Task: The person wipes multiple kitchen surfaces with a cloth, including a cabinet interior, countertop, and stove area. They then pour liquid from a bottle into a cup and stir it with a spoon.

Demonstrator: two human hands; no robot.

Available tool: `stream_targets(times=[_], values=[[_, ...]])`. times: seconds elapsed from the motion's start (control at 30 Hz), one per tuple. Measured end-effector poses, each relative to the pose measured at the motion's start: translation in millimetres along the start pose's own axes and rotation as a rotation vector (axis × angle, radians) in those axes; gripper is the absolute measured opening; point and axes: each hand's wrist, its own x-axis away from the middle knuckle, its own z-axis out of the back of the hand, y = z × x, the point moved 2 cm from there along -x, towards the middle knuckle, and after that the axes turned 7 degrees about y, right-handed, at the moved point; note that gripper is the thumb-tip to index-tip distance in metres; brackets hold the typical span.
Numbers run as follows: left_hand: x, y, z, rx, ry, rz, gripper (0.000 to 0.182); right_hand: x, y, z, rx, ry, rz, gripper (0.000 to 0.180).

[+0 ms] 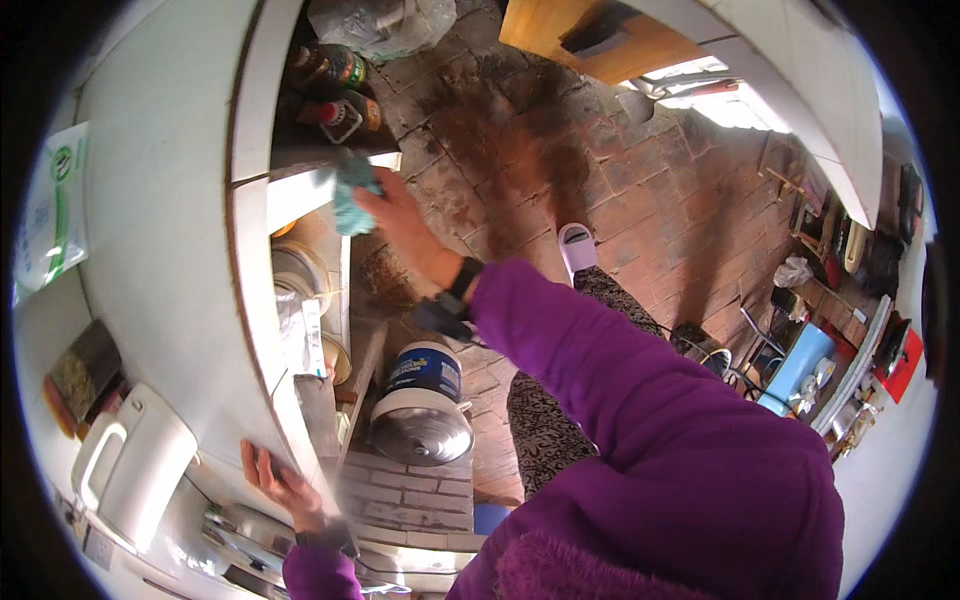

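My right hand (397, 217), stretched out over the lower shelves, holds a crumpled teal cloth (352, 199) against the front end of a white shelf board (304, 196). Both the hand and the cloth are slightly blurred. My left hand (277, 480) rests with its fingers spread on the edge of the white tiled counter (187, 247), holding nothing. Below the board, in the open compartment, are a round lidded container (300, 266) and a white plastic packet (304, 330). Above the board, a bottle with a red cap (341, 120) and several dark jars stand in shadow.
A white bucket with a blue label (424, 375) and a metal lid (422, 439) stand on the floor side. A white appliance (139, 465) sits on the counter. Across the brick floor (510, 165) are a wooden board (600, 37) and a cluttered low shelf with a blue box (799, 364).
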Motion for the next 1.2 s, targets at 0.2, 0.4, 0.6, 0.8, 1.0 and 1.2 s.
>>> stream_targets(times=[0.2, 0.4, 0.6, 0.8, 1.0, 1.2], values=[[4.2, -4.9, 9.3, -0.051, -0.057, 0.03, 0.047, -51.4, 77.0, -26.5, 0.252, 0.071, 0.476, 0.043], [-5.3, -3.5, 14.5, -0.213, -0.17, -0.117, 0.059, -125.6, 171.0, 40.2, 0.307, 0.259, 0.255, 0.035], [-26.1, -4.5, 1.6, -0.314, -0.228, -0.106, 0.06, -171.9, 230.6, 103.7, 0.557, 0.349, 0.152, 0.044], [-43.3, -7.6, -3.7, -0.376, -0.27, -0.1, 0.061, -248.5, 285.8, 169.8, 0.662, 0.265, -0.119, 0.039], [-54.1, -10.6, -6.9, -0.409, -0.283, -0.096, 0.062, -281.3, 298.4, 199.5, 0.918, 0.204, -0.138, 0.043], [-51.9, -9.2, 5.7, -0.395, -0.262, -0.11, 0.064, -223.0, 234.1, 144.1, 0.445, 0.132, 0.048, 0.047]])
